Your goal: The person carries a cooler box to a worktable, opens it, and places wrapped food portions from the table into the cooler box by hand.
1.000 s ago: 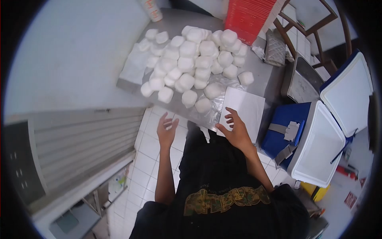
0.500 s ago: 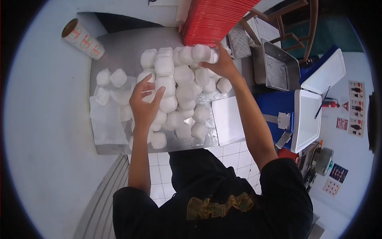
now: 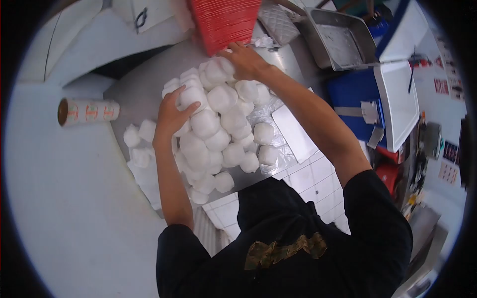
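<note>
Several rounded white packets (image 3: 222,98) lie heaped on a metal table (image 3: 141,82). At the upper left of the heap, my left hand (image 3: 175,112) rests against a white packet (image 3: 191,98), its thumb and fingers spread along the side. My right hand (image 3: 244,60) lies at the heap's far end, curved over the edge of another packet (image 3: 218,69), close to the red stack; some of its fingertips are hidden. Neither hand has lifted a packet clear of the heap.
A tall red stack (image 3: 223,25) stands at the table's far edge. A printed roll (image 3: 89,111) is at the left. White sheets (image 3: 293,131) lie on the right edge, near a metal tray (image 3: 343,42) and a blue cooler (image 3: 350,94) with its lid raised.
The view has turned and shifted. My left hand has moved up the heap onto a packet, and my right hand has moved to the heap's far end beside the red stack.
</note>
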{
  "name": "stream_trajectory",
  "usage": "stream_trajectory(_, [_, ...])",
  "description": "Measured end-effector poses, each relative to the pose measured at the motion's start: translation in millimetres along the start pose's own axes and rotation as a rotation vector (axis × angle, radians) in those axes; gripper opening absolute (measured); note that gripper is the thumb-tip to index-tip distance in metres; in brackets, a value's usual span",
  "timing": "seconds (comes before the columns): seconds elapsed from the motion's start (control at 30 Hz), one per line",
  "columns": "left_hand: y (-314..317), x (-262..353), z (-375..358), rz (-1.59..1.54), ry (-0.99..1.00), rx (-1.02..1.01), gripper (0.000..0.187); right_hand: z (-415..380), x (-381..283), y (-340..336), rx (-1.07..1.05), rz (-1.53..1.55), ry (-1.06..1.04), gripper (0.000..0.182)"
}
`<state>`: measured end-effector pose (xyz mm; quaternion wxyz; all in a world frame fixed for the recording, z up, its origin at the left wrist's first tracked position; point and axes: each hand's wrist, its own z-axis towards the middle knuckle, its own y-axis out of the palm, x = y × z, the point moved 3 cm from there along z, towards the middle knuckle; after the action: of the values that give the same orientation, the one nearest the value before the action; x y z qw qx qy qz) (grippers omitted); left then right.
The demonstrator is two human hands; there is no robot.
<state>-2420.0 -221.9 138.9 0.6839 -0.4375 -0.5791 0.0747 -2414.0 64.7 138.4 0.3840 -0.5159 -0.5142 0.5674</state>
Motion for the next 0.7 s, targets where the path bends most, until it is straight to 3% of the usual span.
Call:
stream_trajectory(0.13, [6,1,13,0.02,-0.052,-0.102,0.075,-63,-3,-29,0.436,0.632,0.134,0.078])
stream_trajectory(0.17, [16,-25,21,-0.038,-0.017,-0.142,0.077,-94,-9,-38,0.547,0.831,0.167,0.076])
stream_trajectory(0.23, [25,-47,25,-0.12,0.001,-0.134,0.078,-158,-19,-41,0.419,1.408,0.441,0.075])
stream_trajectory(0.3, [18,-13,23,-0.075,-0.072,-0.233,0.078,-237,-31,-51,0.385,1.93,0.521,0.07])
stream_trajectory(0.37, [24,-13,26,-0.194,-0.121,-0.254,0.072,-311,-36,-93,0.35,2.311,0.319,0.071])
stream_trajectory(0.5, [19,11,19,-0.244,-0.247,-0.239,0.07,-423,35,-217,0.556,1.687,0.239,0.078])
stream_trajectory(0.57, [21,-3,15,-0.199,-0.221,-0.154,0.069,-460,77,-252,0.695,1.415,0.341,0.083])
stream_trajectory(0.7, [17,-26,8,-0.238,-0.286,0.016,0.066,-492,193,-270,0.632,1.102,0.759,0.082])
